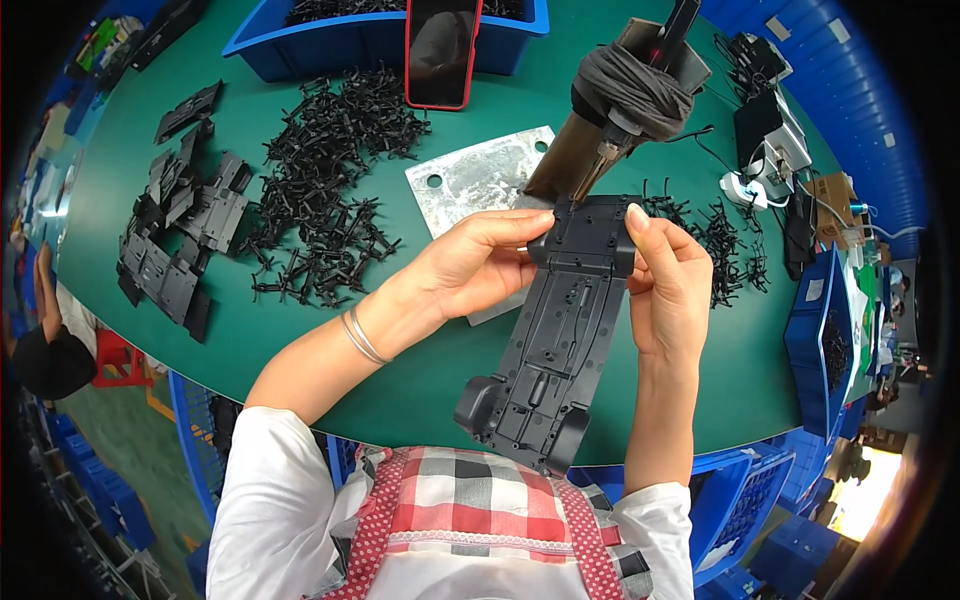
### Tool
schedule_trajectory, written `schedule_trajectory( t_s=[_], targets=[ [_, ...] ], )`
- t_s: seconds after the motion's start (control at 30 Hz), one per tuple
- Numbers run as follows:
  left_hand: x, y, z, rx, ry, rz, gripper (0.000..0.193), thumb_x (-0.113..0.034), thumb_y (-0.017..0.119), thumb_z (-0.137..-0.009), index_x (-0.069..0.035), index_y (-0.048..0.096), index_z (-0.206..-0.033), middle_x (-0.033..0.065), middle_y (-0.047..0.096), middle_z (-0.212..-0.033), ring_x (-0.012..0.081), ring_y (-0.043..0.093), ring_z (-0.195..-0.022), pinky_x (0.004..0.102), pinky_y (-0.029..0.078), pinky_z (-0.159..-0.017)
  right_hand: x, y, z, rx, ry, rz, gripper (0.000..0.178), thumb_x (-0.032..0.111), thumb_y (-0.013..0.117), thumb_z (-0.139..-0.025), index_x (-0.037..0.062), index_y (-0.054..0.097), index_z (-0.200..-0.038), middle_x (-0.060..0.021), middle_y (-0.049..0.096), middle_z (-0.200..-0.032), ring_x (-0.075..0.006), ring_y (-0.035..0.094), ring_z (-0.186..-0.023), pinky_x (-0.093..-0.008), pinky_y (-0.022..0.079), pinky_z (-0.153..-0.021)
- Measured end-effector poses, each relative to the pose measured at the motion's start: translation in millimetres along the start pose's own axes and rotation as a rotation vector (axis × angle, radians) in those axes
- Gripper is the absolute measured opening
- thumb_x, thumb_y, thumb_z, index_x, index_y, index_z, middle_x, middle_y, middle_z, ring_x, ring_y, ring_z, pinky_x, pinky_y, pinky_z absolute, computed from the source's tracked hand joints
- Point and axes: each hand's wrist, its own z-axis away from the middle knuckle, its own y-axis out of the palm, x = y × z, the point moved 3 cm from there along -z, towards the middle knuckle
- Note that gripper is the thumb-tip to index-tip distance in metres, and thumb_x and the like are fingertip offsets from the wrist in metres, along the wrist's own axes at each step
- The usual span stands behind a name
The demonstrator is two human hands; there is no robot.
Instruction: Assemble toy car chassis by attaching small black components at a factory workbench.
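My left hand (485,262) grips the far left corner of a black plastic toy car chassis (560,330), thumb on top. At the far right corner my right hand (668,278) pinches the same chassis. It slants toward me, its wheel-arch end nearest my apron. Just beyond its far edge is the metal tip of a bench tool (605,150), partly wrapped in grey cloth (630,95). Whether the tip touches the plastic, I cannot tell. Behind my left hand lies a scuffed metal plate (460,185), partly covered by the hand and the tool.
Small black plastic parts (320,190) are heaped left of the plate, with more black parts (735,250) at right. Flat black chassis pieces (180,230) lie farther left. A blue bin (380,50) and a red-cased phone (440,55) stand at the back. A power adapter (745,190) trails cables at right.
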Motion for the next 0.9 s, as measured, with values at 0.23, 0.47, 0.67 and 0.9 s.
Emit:
schedule_trajectory(
  t_s=[0.23, 0.47, 0.67, 0.9],
  targets=[
    [5, -10, 1, -0.012, -0.006, -0.087, 0.019, -0.013, 0.058, -0.086, 0.002, 0.060, -0.097, 0.0074, 0.061, -0.097, 0.0135, 0.056, -0.089, 0.0293, 0.044, -0.082, -26, -15, 4, -0.001, 0.036, -0.129, 0.022, 0.016, 0.072, -0.077, -0.0037, 0.063, -0.083, -0.0014, 0.057, -0.064, -0.0051, 0.047, -0.050, -0.0208, 0.041, -0.048],
    [9, -8, 15, -0.066, -0.024, -0.197, 0.022, -0.012, 0.058, -0.086, 0.004, 0.059, -0.101, 0.0073, 0.061, -0.096, 0.0128, 0.057, -0.086, 0.0273, 0.044, -0.082, -62, -28, 17, 0.081, 0.043, -0.336, 0.015, 0.009, 0.062, -0.083, -0.0030, 0.060, -0.093, -0.0092, 0.064, -0.085, -0.0149, 0.063, -0.069, -0.0280, 0.053, -0.061],
    [14, -2, 27, -0.092, -0.024, -0.430, 0.029, -0.013, 0.058, -0.086, 0.004, 0.056, -0.109, 0.0068, 0.061, -0.101, 0.0123, 0.058, -0.089, 0.0267, 0.046, -0.082, -74, -39, 28, 0.142, 0.061, -0.408, 0.017, 0.007, 0.060, -0.084, -0.0021, 0.059, -0.099, -0.0109, 0.064, -0.091, -0.0162, 0.063, -0.075, -0.0295, 0.053, -0.066],
    [24, 14, 31, -0.070, 0.039, -0.521, 0.029, -0.011, 0.060, -0.084, 0.005, 0.057, -0.108, 0.0078, 0.061, -0.100, 0.0123, 0.057, -0.091, 0.0259, 0.044, -0.083, -75, -52, 40, 0.165, 0.051, -0.427, 0.018, 0.007, 0.058, -0.085, -0.0016, 0.059, -0.101, -0.0102, 0.064, -0.093, -0.0154, 0.063, -0.080, -0.0277, 0.051, -0.072]
  ],
)
